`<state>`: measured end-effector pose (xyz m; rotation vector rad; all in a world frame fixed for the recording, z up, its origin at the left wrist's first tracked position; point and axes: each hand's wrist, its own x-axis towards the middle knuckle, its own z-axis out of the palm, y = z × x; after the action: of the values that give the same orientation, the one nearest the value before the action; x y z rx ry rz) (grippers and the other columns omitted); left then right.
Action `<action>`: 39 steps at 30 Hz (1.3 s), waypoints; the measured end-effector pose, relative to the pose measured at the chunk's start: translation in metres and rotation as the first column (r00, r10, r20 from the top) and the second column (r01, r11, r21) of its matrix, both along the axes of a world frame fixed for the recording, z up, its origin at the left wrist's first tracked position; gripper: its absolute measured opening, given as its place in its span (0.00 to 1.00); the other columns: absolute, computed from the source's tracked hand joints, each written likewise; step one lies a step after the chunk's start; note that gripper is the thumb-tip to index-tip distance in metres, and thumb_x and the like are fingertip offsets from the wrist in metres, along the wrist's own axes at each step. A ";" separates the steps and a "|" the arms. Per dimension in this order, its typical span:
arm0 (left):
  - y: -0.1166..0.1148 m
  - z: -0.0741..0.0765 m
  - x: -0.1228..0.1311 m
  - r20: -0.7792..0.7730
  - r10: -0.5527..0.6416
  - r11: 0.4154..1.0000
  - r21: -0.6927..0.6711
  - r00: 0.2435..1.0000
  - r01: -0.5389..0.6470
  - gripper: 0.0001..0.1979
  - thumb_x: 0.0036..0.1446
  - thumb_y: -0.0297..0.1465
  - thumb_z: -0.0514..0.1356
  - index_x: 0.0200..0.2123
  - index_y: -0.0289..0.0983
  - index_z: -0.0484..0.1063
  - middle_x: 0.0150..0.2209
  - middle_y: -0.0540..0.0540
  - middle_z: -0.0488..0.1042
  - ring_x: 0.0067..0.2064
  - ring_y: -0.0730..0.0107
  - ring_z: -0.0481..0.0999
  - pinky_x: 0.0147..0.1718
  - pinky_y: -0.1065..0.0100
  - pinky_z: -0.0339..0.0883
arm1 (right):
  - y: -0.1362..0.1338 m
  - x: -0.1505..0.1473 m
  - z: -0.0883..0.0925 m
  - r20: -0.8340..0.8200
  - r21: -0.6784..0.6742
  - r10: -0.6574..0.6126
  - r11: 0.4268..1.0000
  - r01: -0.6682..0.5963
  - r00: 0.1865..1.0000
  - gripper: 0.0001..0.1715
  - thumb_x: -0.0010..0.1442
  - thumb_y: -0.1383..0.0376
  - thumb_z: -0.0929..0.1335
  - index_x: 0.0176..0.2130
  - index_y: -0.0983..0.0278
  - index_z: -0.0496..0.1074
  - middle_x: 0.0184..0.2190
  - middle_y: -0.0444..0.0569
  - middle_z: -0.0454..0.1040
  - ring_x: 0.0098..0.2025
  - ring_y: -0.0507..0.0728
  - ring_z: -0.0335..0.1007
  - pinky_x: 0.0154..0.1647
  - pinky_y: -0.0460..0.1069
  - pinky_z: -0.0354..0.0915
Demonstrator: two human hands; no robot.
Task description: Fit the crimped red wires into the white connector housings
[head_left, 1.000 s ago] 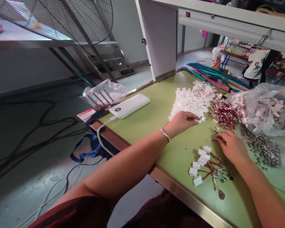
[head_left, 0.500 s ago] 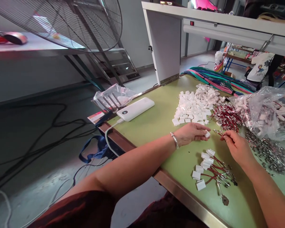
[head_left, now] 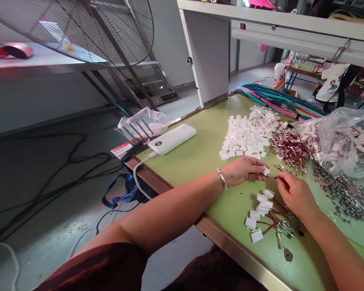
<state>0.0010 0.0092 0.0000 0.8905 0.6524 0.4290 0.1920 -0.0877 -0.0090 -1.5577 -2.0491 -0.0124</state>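
Observation:
Between the fingertips of my left hand (head_left: 248, 169) is a small white connector housing (head_left: 266, 171). My right hand (head_left: 295, 193) pinches a short wire with a metal terminal (head_left: 275, 177), its tip close to the housing; whether it has entered cannot be seen. Just below both hands lies a bunch of white housings with red wires (head_left: 269, 216), metal ends toward the right. Beyond my left hand spreads a heap of loose white housings (head_left: 248, 131). A pile of short red wires with terminals (head_left: 289, 149) is behind my right hand.
Loose metal parts (head_left: 342, 194) lie on clear plastic at the right, below a clear bag of white pieces (head_left: 342, 141). Long coloured cables (head_left: 269, 101) stretch along the back. A white power bank (head_left: 172, 139) rests near the left edge. Farther off is a person (head_left: 333, 87).
My right hand has moved left with the wire, bringing its terminal up close to the white housing. The left hand stays nearly in place.

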 end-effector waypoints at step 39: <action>-0.010 -0.013 0.018 -0.247 -0.100 0.892 0.408 0.964 0.196 0.03 0.55 0.27 0.62 0.33 0.33 0.75 0.21 0.51 0.73 0.21 0.78 0.70 0.25 0.71 0.65 | 0.003 0.001 -0.013 0.107 -0.014 0.096 0.995 -0.095 0.990 0.16 0.64 0.68 0.60 0.30 0.64 0.73 0.25 0.49 0.72 0.29 0.56 0.67 0.31 0.50 0.62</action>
<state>0.0186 -0.0012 -0.0126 1.4167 0.6972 0.3425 0.1933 -0.0845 -0.0220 -1.4921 -2.2083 -0.0526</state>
